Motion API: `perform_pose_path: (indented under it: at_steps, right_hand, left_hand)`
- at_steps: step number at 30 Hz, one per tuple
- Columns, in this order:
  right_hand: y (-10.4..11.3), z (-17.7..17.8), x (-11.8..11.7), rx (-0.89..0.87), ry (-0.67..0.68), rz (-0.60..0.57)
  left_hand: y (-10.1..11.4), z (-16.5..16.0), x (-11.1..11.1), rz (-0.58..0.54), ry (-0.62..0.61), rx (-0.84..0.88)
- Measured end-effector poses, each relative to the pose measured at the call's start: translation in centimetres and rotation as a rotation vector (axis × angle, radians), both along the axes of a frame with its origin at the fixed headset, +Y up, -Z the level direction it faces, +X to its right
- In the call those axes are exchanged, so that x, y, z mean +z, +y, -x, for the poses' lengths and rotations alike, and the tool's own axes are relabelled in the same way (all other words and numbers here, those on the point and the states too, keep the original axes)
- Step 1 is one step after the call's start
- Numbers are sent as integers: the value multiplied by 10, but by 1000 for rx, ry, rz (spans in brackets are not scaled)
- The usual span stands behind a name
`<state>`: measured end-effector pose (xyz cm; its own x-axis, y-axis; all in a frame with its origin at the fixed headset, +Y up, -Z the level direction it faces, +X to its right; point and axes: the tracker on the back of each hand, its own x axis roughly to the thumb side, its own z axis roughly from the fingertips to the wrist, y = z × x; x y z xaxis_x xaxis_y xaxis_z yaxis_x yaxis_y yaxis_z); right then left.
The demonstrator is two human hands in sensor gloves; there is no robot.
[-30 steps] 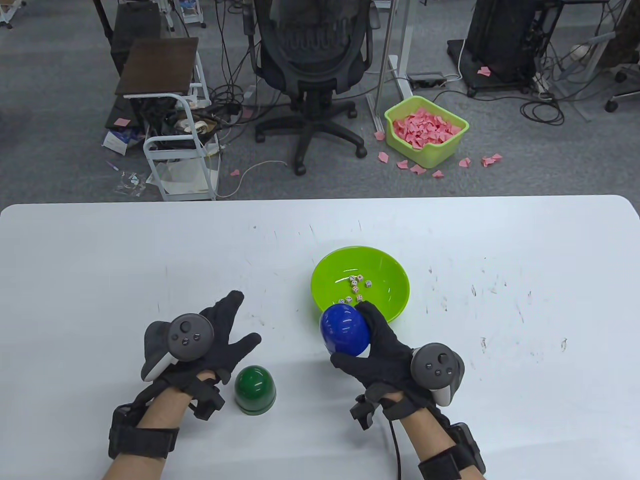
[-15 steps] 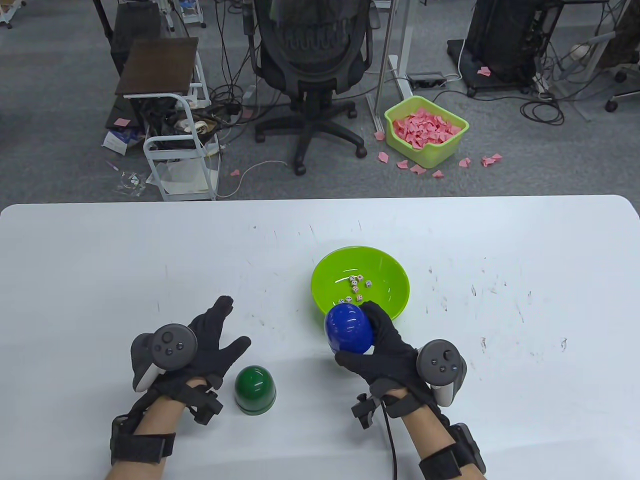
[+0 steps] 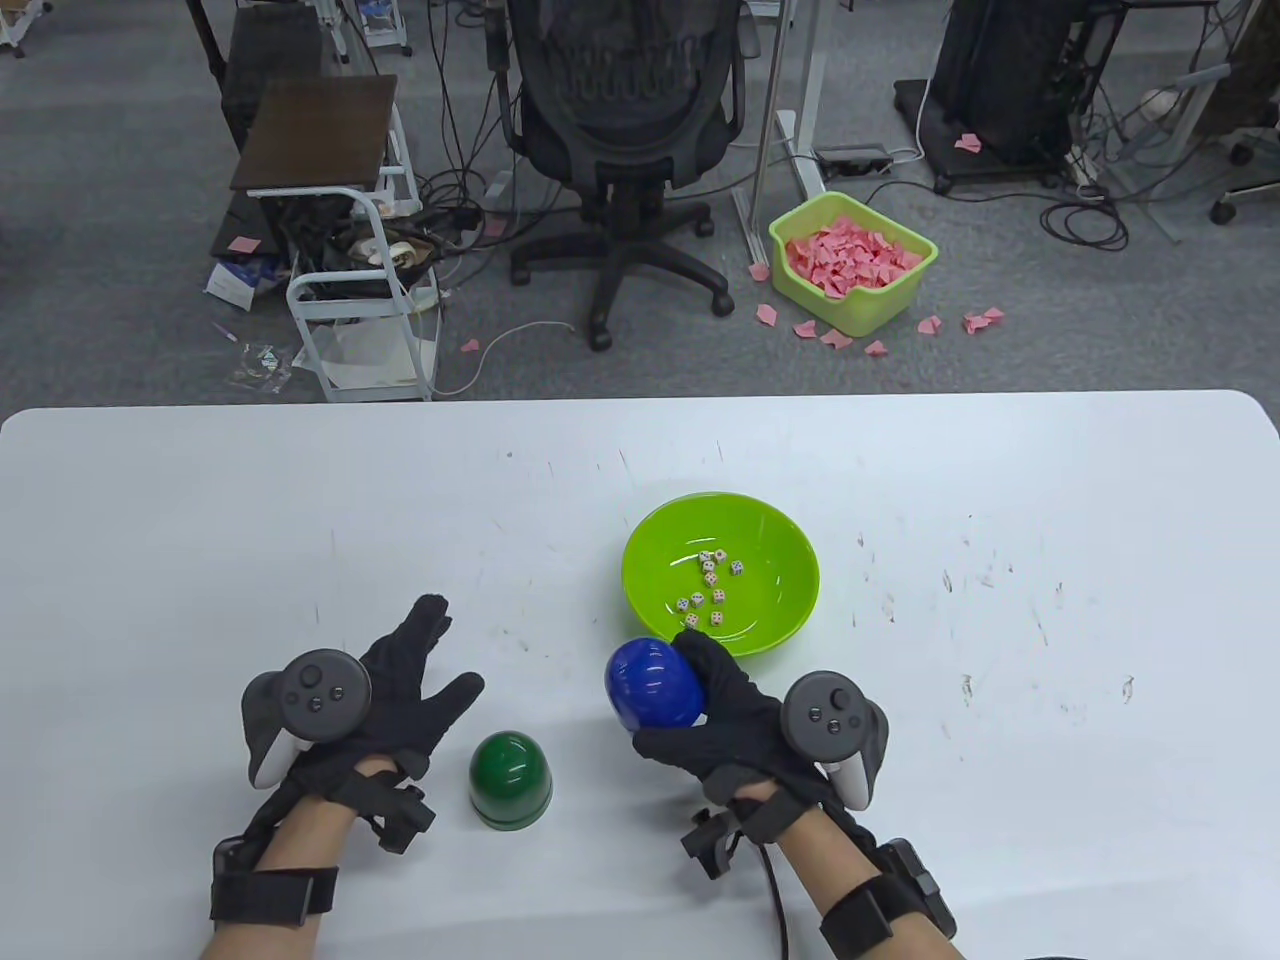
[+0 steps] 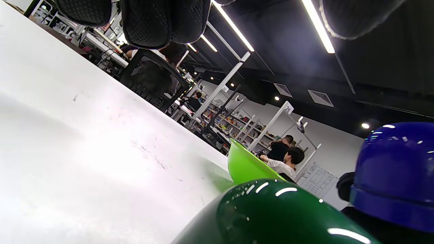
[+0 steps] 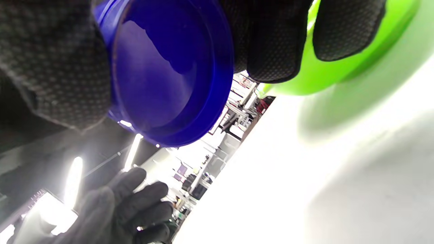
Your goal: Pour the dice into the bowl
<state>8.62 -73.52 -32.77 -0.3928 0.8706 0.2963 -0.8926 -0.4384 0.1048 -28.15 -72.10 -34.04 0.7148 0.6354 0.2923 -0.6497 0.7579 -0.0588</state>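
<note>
Only the right wrist view looks into the blue cup, whose inside appears empty, though glare blurs it; the right hand has its fingers curled round the cup just beside the bowl. From above, the dice lie in the bowl. The left hand rests with fingers spread on the tabletop beside the green cup, which blocks much of the left wrist view.
</note>
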Motion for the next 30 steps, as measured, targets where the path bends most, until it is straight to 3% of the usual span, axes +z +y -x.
perform_pose_path:
  at_steps: [14,30]
  right_hand:
    - [-18,25,2,293,25,114]
    - [-16,49,4,619,44,52]
  left_hand:
    - [-2,-3,0,30,-20,20]
    - [-5,-2,-2,68,-24,47]
